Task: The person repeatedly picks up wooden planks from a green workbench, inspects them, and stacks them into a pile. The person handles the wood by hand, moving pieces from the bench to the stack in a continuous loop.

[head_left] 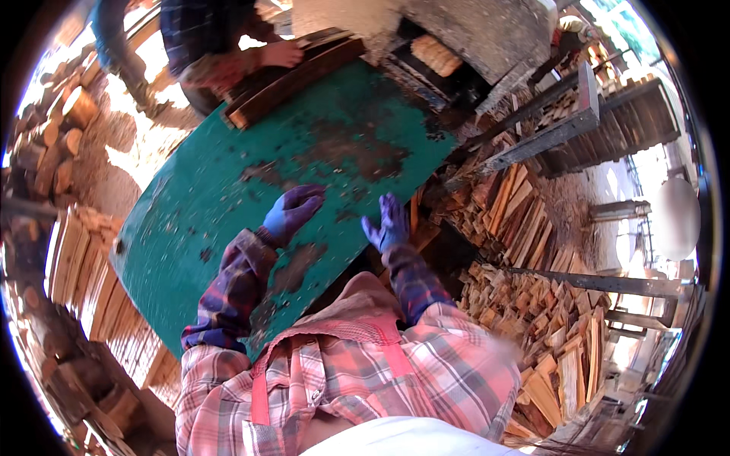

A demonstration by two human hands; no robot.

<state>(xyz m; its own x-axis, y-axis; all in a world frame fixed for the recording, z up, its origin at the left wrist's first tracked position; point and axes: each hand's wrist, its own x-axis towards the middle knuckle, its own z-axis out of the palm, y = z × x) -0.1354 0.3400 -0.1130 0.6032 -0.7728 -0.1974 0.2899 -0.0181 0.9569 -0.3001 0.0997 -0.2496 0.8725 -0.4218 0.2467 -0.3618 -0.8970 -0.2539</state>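
"Green table [199, 186]: where?"
"Straight ahead, spanning mid-view."
"Fingers?"
"Left hand [292, 211]: fingers together, curved. Right hand [391, 224]: thumb apart, by the table's edge. Both seemingly empty."
"Good technique?"
"Probably keeping them relaxed and clear of that edge."

Round logs [79, 108] piled at left, pale slats [76, 258] nearby, split wood [555, 327] (many short pieces) heaped at right

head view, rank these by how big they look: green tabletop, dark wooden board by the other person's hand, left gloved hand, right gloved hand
1. green tabletop
2. dark wooden board
3. left gloved hand and right gloved hand, too alike to rank
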